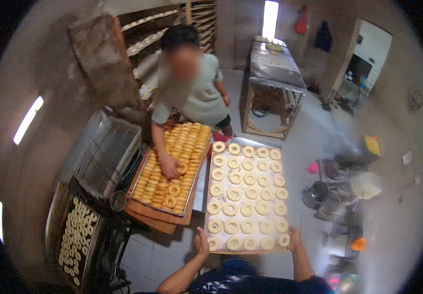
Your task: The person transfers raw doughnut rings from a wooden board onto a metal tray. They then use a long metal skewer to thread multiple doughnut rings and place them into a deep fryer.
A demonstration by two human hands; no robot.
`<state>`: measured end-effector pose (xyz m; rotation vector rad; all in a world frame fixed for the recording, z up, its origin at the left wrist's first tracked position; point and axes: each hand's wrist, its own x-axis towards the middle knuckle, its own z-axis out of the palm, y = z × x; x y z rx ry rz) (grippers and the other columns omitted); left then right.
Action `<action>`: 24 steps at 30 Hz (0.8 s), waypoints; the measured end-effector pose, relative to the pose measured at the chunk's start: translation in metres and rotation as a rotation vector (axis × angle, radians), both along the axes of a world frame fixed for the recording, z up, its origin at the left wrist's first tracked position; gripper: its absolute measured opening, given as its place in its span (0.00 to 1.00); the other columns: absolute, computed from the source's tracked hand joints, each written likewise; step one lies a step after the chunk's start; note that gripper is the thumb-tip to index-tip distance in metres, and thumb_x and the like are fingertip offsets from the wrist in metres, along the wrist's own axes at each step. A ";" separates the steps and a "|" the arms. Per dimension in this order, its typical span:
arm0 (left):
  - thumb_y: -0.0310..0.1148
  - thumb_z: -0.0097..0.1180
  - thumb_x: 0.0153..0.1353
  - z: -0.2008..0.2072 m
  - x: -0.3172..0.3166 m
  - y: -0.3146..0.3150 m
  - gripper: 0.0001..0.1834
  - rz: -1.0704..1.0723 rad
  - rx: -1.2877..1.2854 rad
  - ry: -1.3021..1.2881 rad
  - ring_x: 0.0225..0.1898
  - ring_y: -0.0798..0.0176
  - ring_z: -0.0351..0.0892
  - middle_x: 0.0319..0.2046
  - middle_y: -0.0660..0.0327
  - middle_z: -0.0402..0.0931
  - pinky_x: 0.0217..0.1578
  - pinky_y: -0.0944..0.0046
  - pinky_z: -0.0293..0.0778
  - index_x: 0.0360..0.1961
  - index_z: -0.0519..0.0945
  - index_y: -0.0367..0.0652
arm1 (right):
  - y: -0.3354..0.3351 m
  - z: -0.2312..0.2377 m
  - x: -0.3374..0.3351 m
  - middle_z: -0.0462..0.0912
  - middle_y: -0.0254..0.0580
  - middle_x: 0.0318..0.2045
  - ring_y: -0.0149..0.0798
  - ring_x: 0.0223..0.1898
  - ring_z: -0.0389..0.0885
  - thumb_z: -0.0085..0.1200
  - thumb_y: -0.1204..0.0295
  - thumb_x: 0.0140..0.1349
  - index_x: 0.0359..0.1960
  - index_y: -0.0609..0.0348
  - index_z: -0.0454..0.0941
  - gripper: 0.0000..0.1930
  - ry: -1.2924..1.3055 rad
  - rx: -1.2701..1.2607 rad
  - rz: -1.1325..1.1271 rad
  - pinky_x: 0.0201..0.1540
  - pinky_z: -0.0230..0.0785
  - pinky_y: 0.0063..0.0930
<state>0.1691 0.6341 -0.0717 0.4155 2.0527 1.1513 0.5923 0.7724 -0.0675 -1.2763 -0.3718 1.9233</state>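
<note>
Both my hands hold a floured tray by its near corners. Rows of pale raw doughnuts cover it, each with a hole in the middle. My left hand grips the near left corner, its thumb along the side. At the near right corner, my right hand is closed round the edge. Undersides of the tray and most of my fingertips are hidden. Just left of it stands a metal-rimmed tray packed with browned doughnuts, where a co-worker's hand touches one.
A co-worker stands beyond the browned doughnuts. At lower left, rings float in a fryer, with a wire rack behind it. A metal-topped table stands at the back. Pots and a white bucket line the right.
</note>
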 end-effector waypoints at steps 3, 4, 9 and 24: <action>0.72 0.26 0.74 0.008 -0.025 -0.061 0.51 -0.007 0.177 -0.089 0.59 0.43 0.79 0.55 0.39 0.81 0.62 0.47 0.69 0.61 0.78 0.30 | -0.040 0.015 -0.030 0.83 0.54 0.56 0.51 0.55 0.84 0.40 0.58 0.77 0.61 0.69 0.73 0.25 0.093 0.009 0.028 0.59 0.80 0.49; 0.71 0.26 0.75 0.008 -0.037 -0.079 0.50 0.001 0.274 -0.128 0.59 0.46 0.79 0.56 0.41 0.81 0.63 0.49 0.69 0.62 0.77 0.30 | -0.044 0.022 -0.043 0.83 0.52 0.56 0.50 0.54 0.85 0.41 0.59 0.77 0.62 0.69 0.73 0.25 0.037 0.104 0.073 0.58 0.80 0.48; 0.66 0.30 0.78 0.005 -0.040 -0.246 0.46 0.302 0.672 -0.286 0.59 0.56 0.77 0.62 0.49 0.76 0.62 0.54 0.70 0.62 0.76 0.27 | -0.119 0.106 -0.116 0.84 0.45 0.50 0.41 0.48 0.85 0.47 0.60 0.76 0.56 0.65 0.78 0.20 -0.079 0.313 0.318 0.51 0.81 0.41; 0.79 0.34 0.68 0.123 -0.046 -0.605 0.55 1.003 0.701 -0.584 0.55 0.56 0.81 0.57 0.52 0.81 0.60 0.55 0.75 0.61 0.78 0.30 | -0.282 0.155 -0.355 0.85 0.41 0.44 0.41 0.43 0.84 0.58 0.62 0.69 0.48 0.57 0.85 0.14 -0.411 0.267 0.943 0.44 0.81 0.43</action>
